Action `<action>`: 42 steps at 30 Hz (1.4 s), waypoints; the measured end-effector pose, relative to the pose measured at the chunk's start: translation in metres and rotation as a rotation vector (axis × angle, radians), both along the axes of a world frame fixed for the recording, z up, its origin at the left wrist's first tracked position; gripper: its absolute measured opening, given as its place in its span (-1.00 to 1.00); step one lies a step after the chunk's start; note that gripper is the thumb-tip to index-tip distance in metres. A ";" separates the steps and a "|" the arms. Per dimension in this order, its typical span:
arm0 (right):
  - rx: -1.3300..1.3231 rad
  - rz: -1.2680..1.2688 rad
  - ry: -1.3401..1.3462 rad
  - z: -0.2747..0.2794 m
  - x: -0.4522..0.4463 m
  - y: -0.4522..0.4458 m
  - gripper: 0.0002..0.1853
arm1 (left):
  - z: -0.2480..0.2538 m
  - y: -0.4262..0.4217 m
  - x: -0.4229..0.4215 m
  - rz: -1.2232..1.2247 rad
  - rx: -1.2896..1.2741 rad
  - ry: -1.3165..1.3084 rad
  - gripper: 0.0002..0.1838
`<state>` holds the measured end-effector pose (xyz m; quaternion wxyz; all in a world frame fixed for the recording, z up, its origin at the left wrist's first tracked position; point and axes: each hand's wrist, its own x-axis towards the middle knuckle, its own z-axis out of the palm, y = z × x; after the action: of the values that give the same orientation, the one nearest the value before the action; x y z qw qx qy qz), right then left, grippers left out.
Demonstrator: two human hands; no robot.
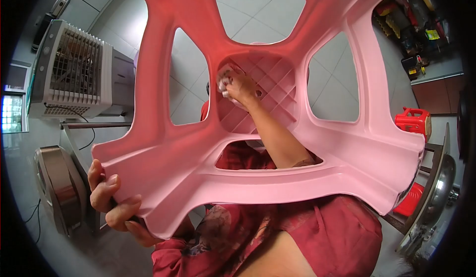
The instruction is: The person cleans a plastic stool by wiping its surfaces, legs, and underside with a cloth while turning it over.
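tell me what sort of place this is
Probably a room in a home, though a small shop is possible: it has a tiled floor, what looks like an air cooler, and a pink plastic stool.

The far rim of the pink stool (193,188) runs out past the top edge. Its near left leg hides the palm of the left grip (116,202); only the fingers show. The near side wall covers part of the right arm, which shows again through the opening. A pale thing (225,84) at the right grip (237,87) is too small and blurred to identify. The red clothing (342,232) is cut off below. At far right, the things on the shelf (436,83) are too dim to sort out. Small lettering on the brown appliance (62,188) is unreadable, and dark lens borders clip the window (14,112).
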<state>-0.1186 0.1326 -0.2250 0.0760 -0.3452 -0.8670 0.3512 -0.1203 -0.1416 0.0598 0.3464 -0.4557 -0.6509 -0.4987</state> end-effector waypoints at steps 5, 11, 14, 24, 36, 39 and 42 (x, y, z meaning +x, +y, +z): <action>0.279 0.131 0.115 -0.022 -0.004 -0.041 -0.61 | -0.001 0.002 0.006 -0.038 0.046 -0.070 -0.64; 0.031 0.275 -0.084 0.022 0.020 -0.034 -0.66 | -0.001 0.007 0.005 -0.066 0.035 -0.024 -0.63; -0.353 0.028 0.021 0.062 0.001 -0.008 -0.58 | -0.002 0.005 0.004 -0.060 0.029 -0.002 -0.62; 0.288 0.225 0.419 -0.001 -0.008 -0.023 -0.64 | -0.008 -0.009 -0.005 -0.061 -0.032 0.069 -0.54; -0.927 0.702 0.237 0.116 0.070 -0.060 -0.71 | -0.001 -0.005 -0.003 -0.045 -0.102 0.105 -0.57; -1.249 0.734 0.602 0.148 0.065 -0.053 -0.67 | 0.001 -0.003 0.001 -0.036 -0.089 0.075 -0.61; -1.585 0.667 0.963 0.202 0.056 -0.061 -0.53 | 0.006 0.004 0.012 -0.012 -0.046 -0.018 -0.67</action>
<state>-0.0625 0.0712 -0.0227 0.0646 0.1460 -0.3101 0.9372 -0.1087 -0.1377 0.0661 0.3267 -0.4630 -0.6626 -0.4898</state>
